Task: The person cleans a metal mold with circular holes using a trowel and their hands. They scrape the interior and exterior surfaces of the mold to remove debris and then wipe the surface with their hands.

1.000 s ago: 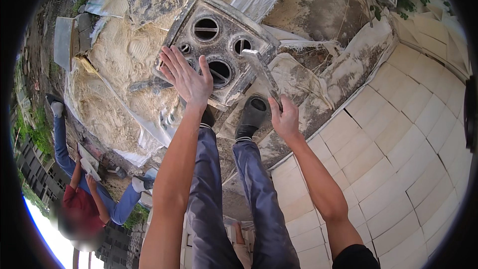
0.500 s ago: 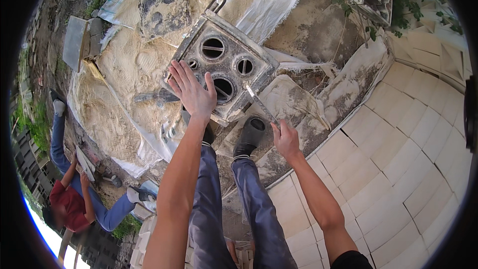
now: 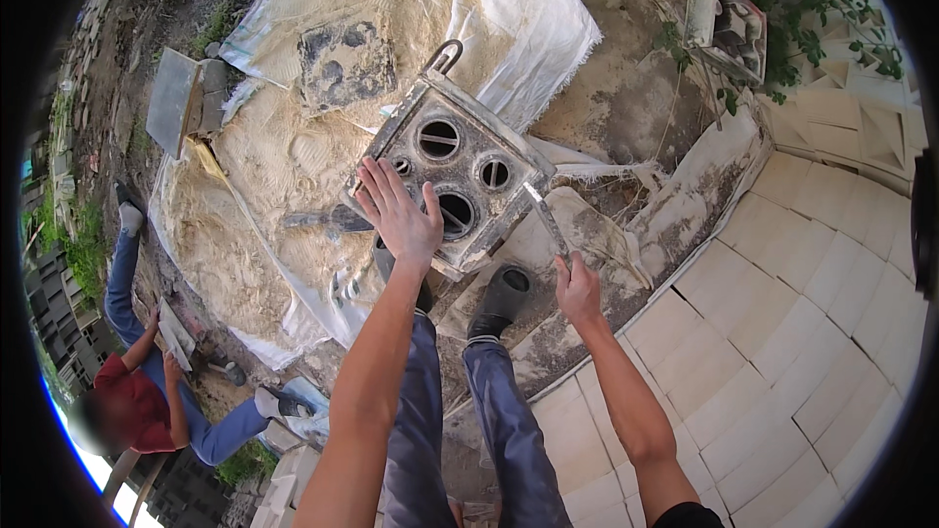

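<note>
Left hand (image 3: 401,220), fingers spread wide, steadies the metal mould (image 3: 450,171); right hand (image 3: 577,291) fingers hold a trowel (image 3: 545,220) against its edge.

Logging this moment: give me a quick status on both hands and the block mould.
Left hand open, over metal mould. Right hand grips flat metal bar at mould's corner. Boots close below.

A seated person (image 3: 147,406) in red, near sandy white sheeting (image 3: 293,166).
</note>
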`<state>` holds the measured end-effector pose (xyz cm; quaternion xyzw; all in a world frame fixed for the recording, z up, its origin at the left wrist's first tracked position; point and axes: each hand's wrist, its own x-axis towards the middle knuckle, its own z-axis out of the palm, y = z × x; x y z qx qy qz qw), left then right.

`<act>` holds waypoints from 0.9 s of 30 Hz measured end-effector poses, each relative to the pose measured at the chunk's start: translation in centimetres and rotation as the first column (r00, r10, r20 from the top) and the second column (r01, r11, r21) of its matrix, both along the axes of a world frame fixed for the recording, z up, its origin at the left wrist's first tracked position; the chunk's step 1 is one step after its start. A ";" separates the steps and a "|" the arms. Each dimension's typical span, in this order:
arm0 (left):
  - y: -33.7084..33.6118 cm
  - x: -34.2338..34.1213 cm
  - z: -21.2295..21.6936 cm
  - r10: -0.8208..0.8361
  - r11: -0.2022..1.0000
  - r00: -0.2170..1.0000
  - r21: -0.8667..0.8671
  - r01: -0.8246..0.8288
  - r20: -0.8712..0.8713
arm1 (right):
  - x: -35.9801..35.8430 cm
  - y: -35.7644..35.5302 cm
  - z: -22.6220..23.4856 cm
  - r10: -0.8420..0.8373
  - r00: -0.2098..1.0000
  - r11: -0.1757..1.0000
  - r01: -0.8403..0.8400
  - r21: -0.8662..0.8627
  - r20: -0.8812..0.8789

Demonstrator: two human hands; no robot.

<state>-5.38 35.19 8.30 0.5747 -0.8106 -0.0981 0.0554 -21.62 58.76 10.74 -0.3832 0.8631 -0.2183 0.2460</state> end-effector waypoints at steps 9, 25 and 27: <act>-0.4 -0.1 0.6 -0.001 0.999 1.000 0.039 0.001 0.001 | -0.8 -1.4 0.7 -0.047 0.998 0.999 0.046 -0.020 -0.034; -4.3 0.7 0.4 -0.235 0.970 0.972 0.068 0.234 0.003 | 3.4 -10.5 1.1 -0.083 0.996 0.990 0.086 -0.109 0.032; -4.2 0.9 0.8 -0.233 0.970 0.972 0.073 0.232 0.009 | 4.0 -10.3 1.4 -0.113 0.991 0.990 0.118 -0.073 0.065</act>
